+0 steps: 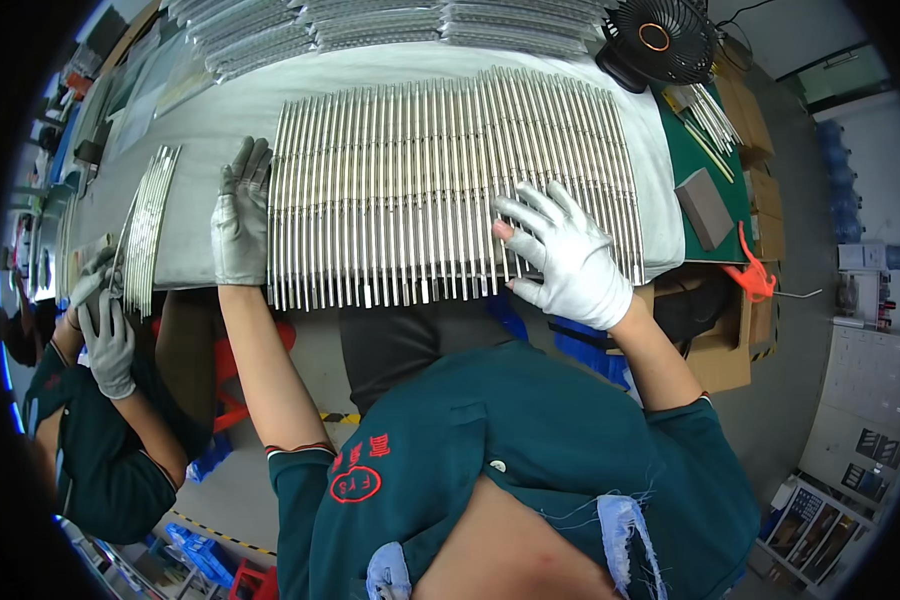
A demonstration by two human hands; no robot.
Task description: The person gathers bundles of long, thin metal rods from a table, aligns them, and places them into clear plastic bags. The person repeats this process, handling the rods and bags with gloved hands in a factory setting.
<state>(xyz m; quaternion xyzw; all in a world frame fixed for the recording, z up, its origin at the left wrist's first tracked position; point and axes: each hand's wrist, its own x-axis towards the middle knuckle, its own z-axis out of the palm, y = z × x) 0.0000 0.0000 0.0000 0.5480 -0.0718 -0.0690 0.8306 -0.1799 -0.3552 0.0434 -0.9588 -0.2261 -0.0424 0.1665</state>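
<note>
A wide row of long, thin, shiny metal rods (pixel 390 190) lies side by side on a white cloth (pixel 195 130). Their near ends reach the front edge of the table. My left hand (pixel 240 220), in a pale glove greyed at the fingers, stands against the row's left side with its fingers stretched out. On the right part of the row lies my right hand (pixel 568 252), its gloved fingers spread over the rods and one bare fingertip showing. Neither hand is gripping a rod.
Stacks of ridged metal pieces (pixel 370 25) line the table's far side. At right are a black fan (pixel 660 40), a grey block (pixel 705 210), an orange-handled tool (pixel 755 275) and cardboard boxes (pixel 760 200). To the left, a co-worker's gloved hands (pixel 108 345) are near another rod bundle (pixel 152 230).
</note>
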